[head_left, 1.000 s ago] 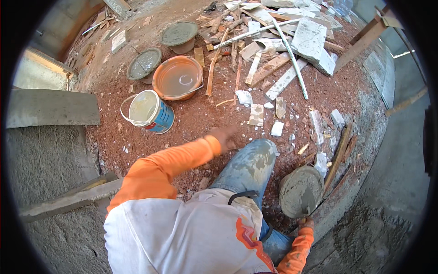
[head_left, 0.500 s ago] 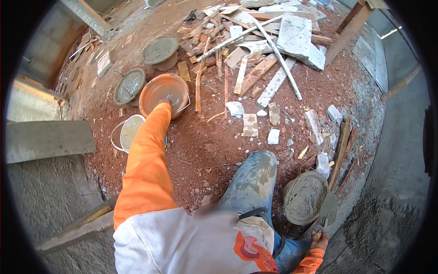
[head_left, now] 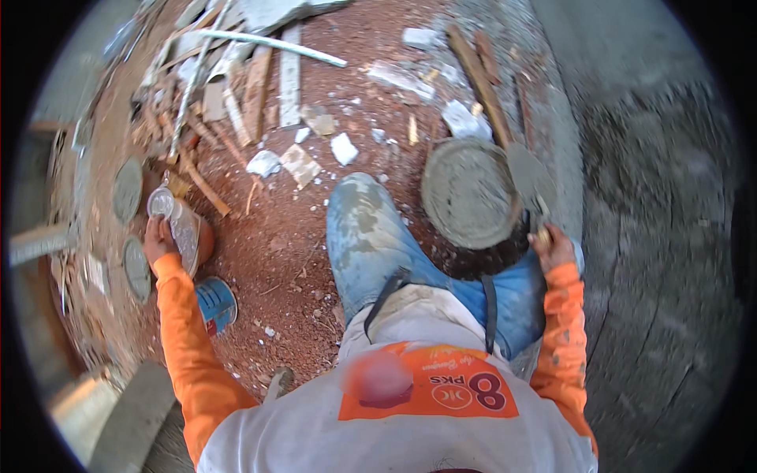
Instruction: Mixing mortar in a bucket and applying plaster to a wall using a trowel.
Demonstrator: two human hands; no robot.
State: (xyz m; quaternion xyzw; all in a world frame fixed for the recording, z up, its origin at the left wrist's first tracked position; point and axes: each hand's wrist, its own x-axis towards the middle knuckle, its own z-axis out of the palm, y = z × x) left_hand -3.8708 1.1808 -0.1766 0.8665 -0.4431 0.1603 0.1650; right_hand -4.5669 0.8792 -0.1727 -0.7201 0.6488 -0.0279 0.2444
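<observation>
My left hand [head_left: 160,238] is closed around a clear plastic cup [head_left: 162,203], held up over the orange bucket [head_left: 205,243]. Right by that bucket stands a small blue pail [head_left: 216,304]. On the other side, my right hand [head_left: 555,247] grips the handle of a trowel [head_left: 531,172]. Its flat grey blade lies at the right rim of a round tub of wet mortar [head_left: 467,193], beside my bent knee. The mortar fills the tub nearly to its rim.
Two more containers of grey mix, one farther [head_left: 128,190] and one nearer [head_left: 136,268], stand left of the orange bucket. Scrap wood [head_left: 258,94], white broken chunks [head_left: 343,149] and a pale pole [head_left: 276,46] litter the red soil ahead. A rough grey surface [head_left: 646,260] runs along the right.
My view has swung right. My left hand, earlier down inside the orange bucket, is now raised from it with the cup. My right hand still holds the trowel beside the mortar tub.
</observation>
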